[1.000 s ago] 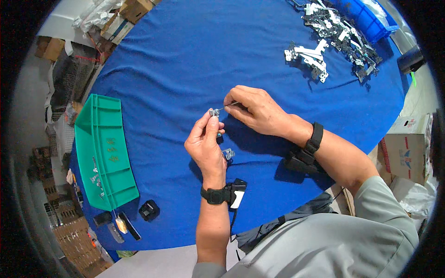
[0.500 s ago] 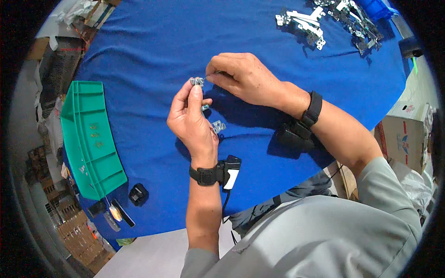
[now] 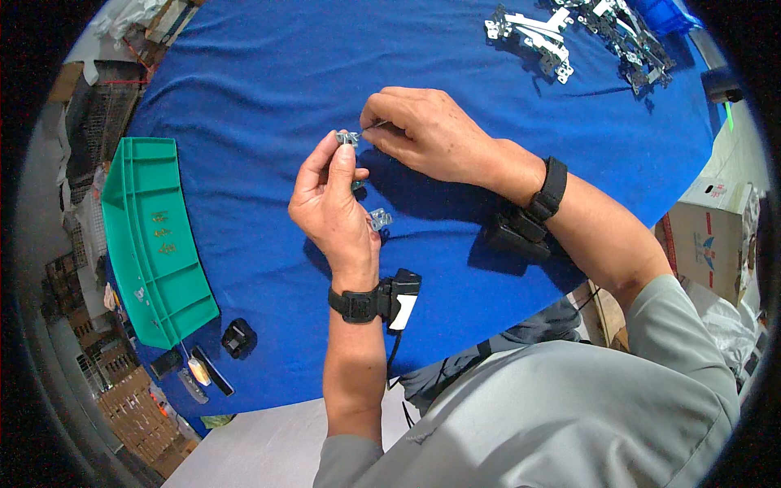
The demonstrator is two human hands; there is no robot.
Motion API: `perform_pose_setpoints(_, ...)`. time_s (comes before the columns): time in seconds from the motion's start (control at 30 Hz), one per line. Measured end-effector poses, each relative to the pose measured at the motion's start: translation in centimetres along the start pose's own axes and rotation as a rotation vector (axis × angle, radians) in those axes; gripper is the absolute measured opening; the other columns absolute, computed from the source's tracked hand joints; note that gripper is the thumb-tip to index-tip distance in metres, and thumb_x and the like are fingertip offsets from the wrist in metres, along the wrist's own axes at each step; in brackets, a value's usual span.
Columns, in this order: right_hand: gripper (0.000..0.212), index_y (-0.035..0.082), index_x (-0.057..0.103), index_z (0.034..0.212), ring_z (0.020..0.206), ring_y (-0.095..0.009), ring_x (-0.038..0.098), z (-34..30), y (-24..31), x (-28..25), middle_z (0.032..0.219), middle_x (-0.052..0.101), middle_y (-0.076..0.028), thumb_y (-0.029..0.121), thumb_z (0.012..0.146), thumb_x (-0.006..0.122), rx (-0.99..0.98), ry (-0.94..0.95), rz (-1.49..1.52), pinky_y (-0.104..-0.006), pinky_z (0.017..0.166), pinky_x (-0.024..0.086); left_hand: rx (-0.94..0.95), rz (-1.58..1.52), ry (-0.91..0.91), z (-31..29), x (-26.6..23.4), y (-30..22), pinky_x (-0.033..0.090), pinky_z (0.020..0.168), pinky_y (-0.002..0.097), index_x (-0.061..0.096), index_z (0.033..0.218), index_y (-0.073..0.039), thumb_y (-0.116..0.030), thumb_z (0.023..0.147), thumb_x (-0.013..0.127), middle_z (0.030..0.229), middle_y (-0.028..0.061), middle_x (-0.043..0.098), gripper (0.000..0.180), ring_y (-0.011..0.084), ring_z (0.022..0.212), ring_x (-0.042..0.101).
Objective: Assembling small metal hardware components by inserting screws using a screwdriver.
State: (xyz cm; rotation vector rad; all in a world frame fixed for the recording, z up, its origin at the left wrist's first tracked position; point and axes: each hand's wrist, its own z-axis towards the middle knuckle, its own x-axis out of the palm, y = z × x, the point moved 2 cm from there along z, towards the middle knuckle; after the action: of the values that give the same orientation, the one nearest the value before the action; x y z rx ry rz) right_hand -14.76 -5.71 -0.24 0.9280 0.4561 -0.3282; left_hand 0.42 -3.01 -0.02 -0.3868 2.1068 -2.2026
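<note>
My left hand [image 3: 329, 203] is closed on a small metal bracket [image 3: 348, 138], pinched between thumb and fingertips. By the heel of that hand shows another shiny metal piece [image 3: 380, 219]; I cannot tell whether it belongs to the same part. A bit of greenish metal peeks out below the fingers. My right hand [image 3: 435, 134] pinches a thin dark rod-like thing [image 3: 377, 124], its tip at the right side of the bracket. Its kind is too small to make out, and most of it is hidden by the fingers. Both hands are raised over a blue cloth [image 3: 260, 98].
A green compartment tray [image 3: 189, 244] with several tiny brass-coloured pieces lies at the left. Near it are a black block [image 3: 238, 338] and a few small tools [image 3: 199, 372]. Piled metal brackets [image 3: 533, 37] and a blue bin [image 3: 663, 16] sit at far right. A carton [image 3: 708, 244] stands beyond the table.
My left hand with the bracket has shifted very slightly left and up. My right hand keeps its pinch at nearly the same place.
</note>
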Motion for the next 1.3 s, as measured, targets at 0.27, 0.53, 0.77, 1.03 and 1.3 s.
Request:
perform_pose_setpoints(0.27, 0.011, 0.001, 0.059, 0.090, 0.074, -0.030, 0.061, 0.12, -0.12, -0.34, 0.080, 0.060, -0.012, 0.008, 0.086, 0.065, -0.039, -0.009, 0.004, -0.0387, 0.064, 0.049, 0.001, -0.024, 0.009, 0.18, 0.02, 0.05, 0.055, 0.060, 0.0221, 0.066, 0.110, 0.003, -0.003, 0.090, 0.068, 0.098, 0.0095, 0.070, 0.021, 0.0105, 0.076, 0.065)
perform_pose_setpoints(0.53, 0.013, 0.000, 0.059, 0.091, 0.074, -0.032, 0.065, 0.06, 0.18, -0.34, 0.080, 0.063, -0.015, 0.011, 0.089, 0.065, 0.048, 0.038, -0.011, -0.0391, 0.064, 0.051, -0.028, -0.069, 0.028, 0.17, -0.19, 0.07, 0.055, 0.062, 0.0216, 0.066, 0.110, 0.005, -0.001, 0.089, 0.067, 0.098, 0.0103, 0.070, 0.022, 0.0105, 0.078, 0.065)
perform_pose_setpoints(0.77, 0.014, 0.000, 0.057, 0.091, 0.074, -0.032, 0.065, 0.16, 0.42, -0.35, 0.078, 0.063, -0.015, 0.011, 0.089, 0.065, 0.077, 0.065, 0.029, -0.0390, 0.063, 0.051, -0.023, -0.073, -0.001, 0.04, -0.27, -0.08, 0.055, 0.063, 0.0221, 0.066, 0.110, 0.006, 0.001, 0.089, 0.068, 0.097, 0.0106, 0.070, 0.022, 0.0109, 0.080, 0.065)
perform_pose_setpoints(1.03, 0.013, 0.000, 0.057, 0.091, 0.073, -0.033, 0.064, 0.06, -0.17, -0.01, 0.079, 0.061, -0.015, 0.010, 0.088, 0.065, 0.034, 0.008, 0.021, -0.0396, 0.063, 0.050, -0.051, -0.040, -0.018, 0.14, -0.21, 0.05, 0.055, 0.063, 0.0222, 0.067, 0.109, 0.006, 0.001, 0.088, 0.068, 0.096, 0.0104, 0.070, 0.022, 0.0105, 0.078, 0.065)
perform_pose_setpoints(1.3, 0.012, 0.000, 0.057, 0.091, 0.073, -0.033, 0.062, -0.04, 0.11, -0.21, 0.078, 0.060, -0.014, 0.009, 0.087, 0.064, 0.033, -0.019, 0.008, -0.0407, 0.064, 0.049, -0.051, -0.052, 0.024, 0.11, -0.13, 0.21, 0.052, 0.062, 0.0210, 0.067, 0.111, 0.002, -0.002, 0.089, 0.068, 0.096, 0.0082, 0.070, 0.022, 0.0103, 0.070, 0.063)
